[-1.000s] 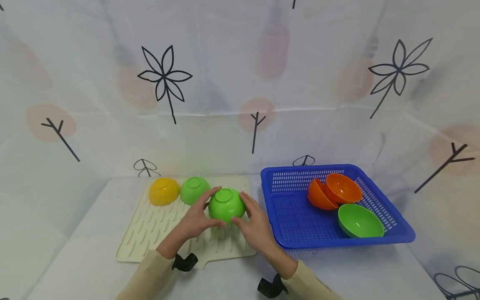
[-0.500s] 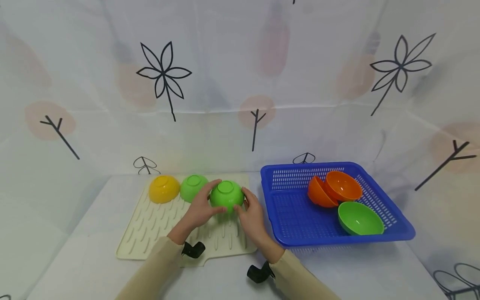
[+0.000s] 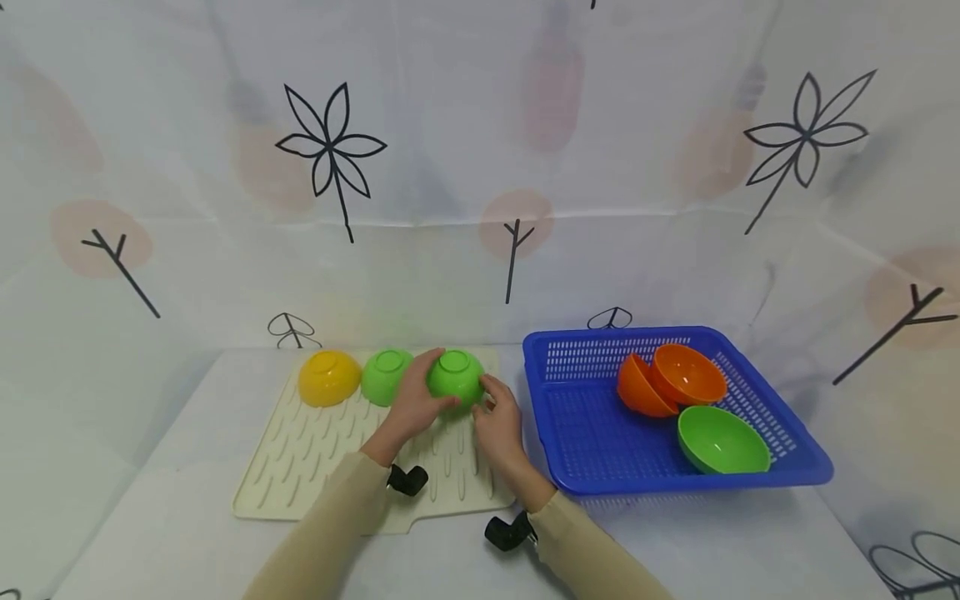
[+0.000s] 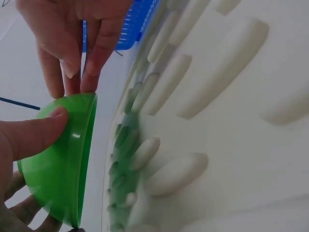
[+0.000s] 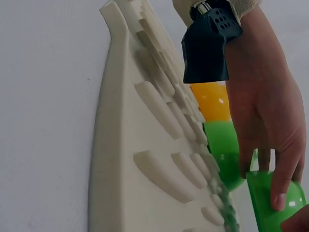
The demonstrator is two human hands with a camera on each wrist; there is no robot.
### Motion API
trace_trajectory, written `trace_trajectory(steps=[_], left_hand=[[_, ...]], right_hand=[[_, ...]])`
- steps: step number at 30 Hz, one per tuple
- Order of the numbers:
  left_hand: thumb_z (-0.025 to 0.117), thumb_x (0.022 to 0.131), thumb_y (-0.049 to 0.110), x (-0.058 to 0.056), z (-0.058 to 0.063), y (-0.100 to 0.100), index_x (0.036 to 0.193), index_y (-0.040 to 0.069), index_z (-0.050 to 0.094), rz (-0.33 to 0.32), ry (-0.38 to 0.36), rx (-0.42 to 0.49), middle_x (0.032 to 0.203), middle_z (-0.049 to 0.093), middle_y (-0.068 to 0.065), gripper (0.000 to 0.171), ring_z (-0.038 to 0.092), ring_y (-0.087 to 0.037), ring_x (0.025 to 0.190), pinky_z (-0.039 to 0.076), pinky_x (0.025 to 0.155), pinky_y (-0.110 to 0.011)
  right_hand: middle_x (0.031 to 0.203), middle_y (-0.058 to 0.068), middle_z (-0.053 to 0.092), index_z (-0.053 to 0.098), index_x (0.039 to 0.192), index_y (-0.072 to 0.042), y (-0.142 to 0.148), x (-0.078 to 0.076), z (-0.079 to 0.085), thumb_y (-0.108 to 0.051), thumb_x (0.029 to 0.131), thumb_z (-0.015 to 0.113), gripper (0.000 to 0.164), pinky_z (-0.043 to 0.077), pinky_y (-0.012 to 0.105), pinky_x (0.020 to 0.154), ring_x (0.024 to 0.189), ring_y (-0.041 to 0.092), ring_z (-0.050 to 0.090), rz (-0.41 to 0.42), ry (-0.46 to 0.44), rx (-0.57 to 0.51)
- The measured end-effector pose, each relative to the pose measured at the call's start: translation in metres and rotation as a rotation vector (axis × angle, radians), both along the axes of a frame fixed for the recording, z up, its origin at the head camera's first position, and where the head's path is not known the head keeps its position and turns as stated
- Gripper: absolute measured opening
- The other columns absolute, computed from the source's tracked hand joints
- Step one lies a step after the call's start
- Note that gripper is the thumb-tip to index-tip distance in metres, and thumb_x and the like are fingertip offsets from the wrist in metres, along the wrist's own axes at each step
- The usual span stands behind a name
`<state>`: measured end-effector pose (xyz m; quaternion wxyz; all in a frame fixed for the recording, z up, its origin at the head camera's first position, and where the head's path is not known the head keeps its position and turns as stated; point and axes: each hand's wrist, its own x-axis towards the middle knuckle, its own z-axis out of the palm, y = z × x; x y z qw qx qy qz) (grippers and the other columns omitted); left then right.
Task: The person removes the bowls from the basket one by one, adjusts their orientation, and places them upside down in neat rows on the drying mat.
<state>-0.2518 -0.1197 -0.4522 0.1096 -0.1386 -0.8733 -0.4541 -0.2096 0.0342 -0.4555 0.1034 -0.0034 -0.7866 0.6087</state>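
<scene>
My left hand (image 3: 412,406) grips an upside-down green bowl (image 3: 456,380) over the back right of the cream drying mat (image 3: 307,467). In the left wrist view its thumb presses the bowl's outside while the other fingers curl round the far side. Straight fingertips of my right hand (image 3: 500,427) touch the bowl's right side, its thumb off the wall. A gap shows between the bowl's rim and the mat's ridges (image 4: 164,87). To the left, a second green bowl (image 3: 385,379) and a yellow bowl (image 3: 328,379) rest upside down on the mat.
A blue basket (image 3: 592,450) stands on the right of the white table (image 3: 172,500). Inside it are two orange bowls (image 3: 688,375) leaning together and a green bowl (image 3: 722,442). A patterned cloth (image 3: 442,275) hangs behind the table.
Both hands have moved the green bowl back and slightly right, towards the mat's rear edge. My right thumb has come away from the bowl, leaving fingertips on it.
</scene>
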Motion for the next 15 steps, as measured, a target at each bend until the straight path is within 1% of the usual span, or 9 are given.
trace_trajectory(steps=[4, 9, 12, 15], left_hand=[[0.087, 0.074, 0.008, -0.007, -0.001, 0.005, 0.145, 0.003, 0.046, 0.025, -0.018, -0.003, 0.147, 0.046, -0.019, 0.083, 0.041, -0.037, 0.136, 0.032, 0.114, -0.051], [0.086, 0.077, 0.009, -0.016, 0.001, 0.012, 0.143, 0.002, 0.049, 0.068, -0.063, -0.004, 0.148, 0.046, -0.019, 0.076, 0.041, -0.036, 0.137, 0.033, 0.113, -0.049], [0.084, 0.08, 0.01, -0.022, 0.001, 0.015, 0.142, 0.002, 0.05, 0.088, -0.088, 0.004, 0.147, 0.047, -0.019, 0.072, 0.041, -0.036, 0.137, 0.034, 0.113, -0.048], [0.084, 0.081, 0.011, -0.025, 0.001, 0.017, 0.142, 0.001, 0.05, 0.109, -0.119, 0.026, 0.146, 0.048, -0.019, 0.07, 0.042, -0.036, 0.136, 0.035, 0.112, -0.048]], right_hand=[[0.149, 0.021, 0.044, 0.05, 0.139, 0.009, -0.001, -0.005, -0.003, 0.019, 0.084, 0.053, 0.056, 0.042, 0.044, 0.108, 0.135, 0.037, 0.044, 0.027, 0.006, -0.015], [0.149, 0.022, 0.044, 0.051, 0.137, 0.012, 0.0, -0.012, -0.01, 0.02, 0.079, 0.046, 0.059, 0.038, 0.045, 0.111, 0.139, 0.037, 0.038, 0.04, 0.042, 0.032], [0.151, 0.022, 0.042, 0.049, 0.139, 0.012, 0.002, -0.016, -0.014, 0.02, 0.079, 0.044, 0.061, 0.036, 0.045, 0.112, 0.14, 0.037, 0.037, 0.054, 0.036, 0.046], [0.155, 0.02, 0.037, 0.045, 0.142, 0.011, 0.002, -0.018, -0.016, 0.018, 0.079, 0.043, 0.063, 0.036, 0.045, 0.112, 0.14, 0.036, 0.036, 0.091, 0.009, 0.047]])
